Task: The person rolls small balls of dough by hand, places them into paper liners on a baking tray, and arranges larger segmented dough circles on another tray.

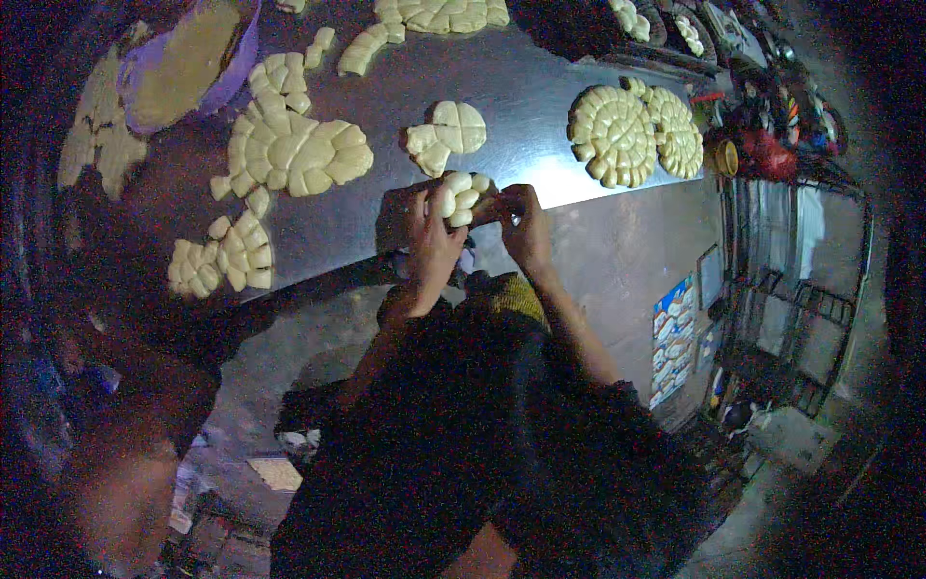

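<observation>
At the near edge of the metal table, my left hand (pixel 431 246) is closed round the left side of a small dark baking pan (pixel 488 209). Several pale dough pieces (pixel 463 200) sit clustered in the pan. My right hand (pixel 524 227) has its fingers curled at the pan's right rim; its fingertips are partly hidden in shadow. Just beyond the pan lies a small group of cut dough pieces (pixel 458 128). Two large scored dough rounds (pixel 613 135) rest side by side to the right.
On the left of the metal table (pixel 338 232) lie more cut dough pieces (pixel 299 152) and a purple basin (pixel 183 68). Dark pans with dough (pixel 637 19) stand at the far right. A person's arm (pixel 125 492) shows at lower left, metal racks (pixel 791 280) at right.
</observation>
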Action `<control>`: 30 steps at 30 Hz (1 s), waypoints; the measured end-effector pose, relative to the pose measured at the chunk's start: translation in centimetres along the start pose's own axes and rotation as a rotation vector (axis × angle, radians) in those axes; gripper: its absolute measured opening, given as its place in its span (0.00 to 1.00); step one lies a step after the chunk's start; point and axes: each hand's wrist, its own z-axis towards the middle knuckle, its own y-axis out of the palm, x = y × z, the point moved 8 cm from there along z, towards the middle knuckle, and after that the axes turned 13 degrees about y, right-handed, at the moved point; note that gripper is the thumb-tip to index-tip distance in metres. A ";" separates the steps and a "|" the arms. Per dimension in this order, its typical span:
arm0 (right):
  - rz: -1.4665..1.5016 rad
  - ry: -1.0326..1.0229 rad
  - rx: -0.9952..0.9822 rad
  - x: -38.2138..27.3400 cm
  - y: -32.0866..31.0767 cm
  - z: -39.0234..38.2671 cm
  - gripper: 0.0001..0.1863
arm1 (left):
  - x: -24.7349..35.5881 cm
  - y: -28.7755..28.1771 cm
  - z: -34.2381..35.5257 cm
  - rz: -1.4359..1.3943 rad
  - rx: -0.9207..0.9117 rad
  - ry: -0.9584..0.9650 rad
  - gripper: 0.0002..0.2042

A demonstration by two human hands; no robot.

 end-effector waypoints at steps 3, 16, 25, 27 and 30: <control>-0.109 -0.096 0.030 -3.4 -0.5 -1.1 0.26 | 0.9 -0.8 -1.0 -0.073 0.007 -0.009 0.44; -0.045 -0.046 -0.752 -9.0 5.1 6.7 0.20 | -1.4 -9.0 3.2 -0.066 0.449 -0.176 0.15; 1.570 0.435 -1.030 -5.7 -12.7 27.3 0.34 | -3.6 -3.4 3.3 0.098 0.629 -0.054 0.14; 1.422 0.234 -1.042 -10.9 -16.5 33.5 0.32 | -2.7 -3.7 0.7 0.006 0.715 -0.273 0.14; 1.137 0.201 -0.604 -5.8 -25.7 44.5 0.30 | -7.0 0.5 4.9 -0.526 0.612 -0.199 0.14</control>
